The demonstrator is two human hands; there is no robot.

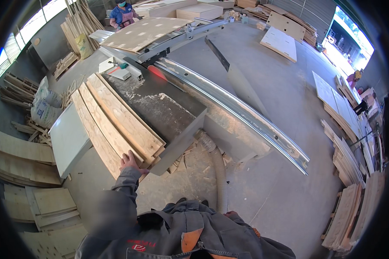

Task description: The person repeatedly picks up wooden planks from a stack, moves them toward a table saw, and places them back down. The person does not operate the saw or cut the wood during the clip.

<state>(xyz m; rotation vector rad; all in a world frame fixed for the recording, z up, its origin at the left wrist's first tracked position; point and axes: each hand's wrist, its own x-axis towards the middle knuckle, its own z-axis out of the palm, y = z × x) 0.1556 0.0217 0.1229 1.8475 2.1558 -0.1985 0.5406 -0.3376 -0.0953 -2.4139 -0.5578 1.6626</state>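
Several long wooden strips [110,117] lie side by side on the left of a dark sliding table saw [173,113], dusted with sawdust. My left hand [130,163] is at their near end, closed on a strip with its fingers over the top face and its thumb by the end. Only a small part of my right hand [231,213] shows, low beside my jacket; its fingers are hidden. Farther along the saw table is a red blade guard [157,73]. A white fence piece [119,74] with a small green tool [124,66] sits beyond the strips.
A metal sliding rail [246,112] runs along the saw's right, with a crossbar at its far end. A ribbed hose [220,179] hangs toward the floor near my feet. Panel stacks [58,207] stand left, and boards [345,198] right. A co-worker [122,15] stands far left.
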